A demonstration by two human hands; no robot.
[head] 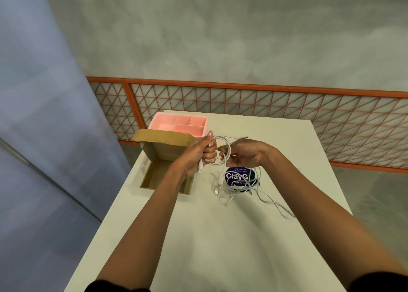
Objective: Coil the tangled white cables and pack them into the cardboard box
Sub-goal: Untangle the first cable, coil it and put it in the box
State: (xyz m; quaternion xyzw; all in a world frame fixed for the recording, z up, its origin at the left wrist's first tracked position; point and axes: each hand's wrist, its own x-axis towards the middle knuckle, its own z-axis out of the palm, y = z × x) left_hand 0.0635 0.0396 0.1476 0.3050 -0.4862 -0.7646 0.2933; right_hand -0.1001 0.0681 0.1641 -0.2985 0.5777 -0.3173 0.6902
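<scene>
Centre-left of frame: the open brown cardboard box (154,175) sits on the white table (220,247) with its lid flap up. Nothing shows inside where your arm doesn't cover it. The pink plastic compartment tray (178,124) just behind it isn't needed.

Centre: your left hand (198,154) has its fingers curled round a part-wound loop of white cable (220,137), with a plug end hanging below the fist. Your right hand (242,154) is just beside it, thumb and fingertips pinching the next run of the same cable.

Below and right of the hands, the other tangled white cables (240,189) lie heaped on the table across a blue oval sticker (237,177). A USB plug (217,191) sits at the heap's left, and one loose tail (278,207) snakes off right.

My read: you're mid-wind on the first cable, and nothing is packed.

Tips:
- Left hand only clamps; right hand feeds.
- Match each new turn to the loop already held.
- Let the cable slide through the right pinch so twist runs out.
- If the feed drags the heap up, stop and free the crossing. Don't yank.
- The box is right under your left hand, so drop the coil in flat.
</scene>
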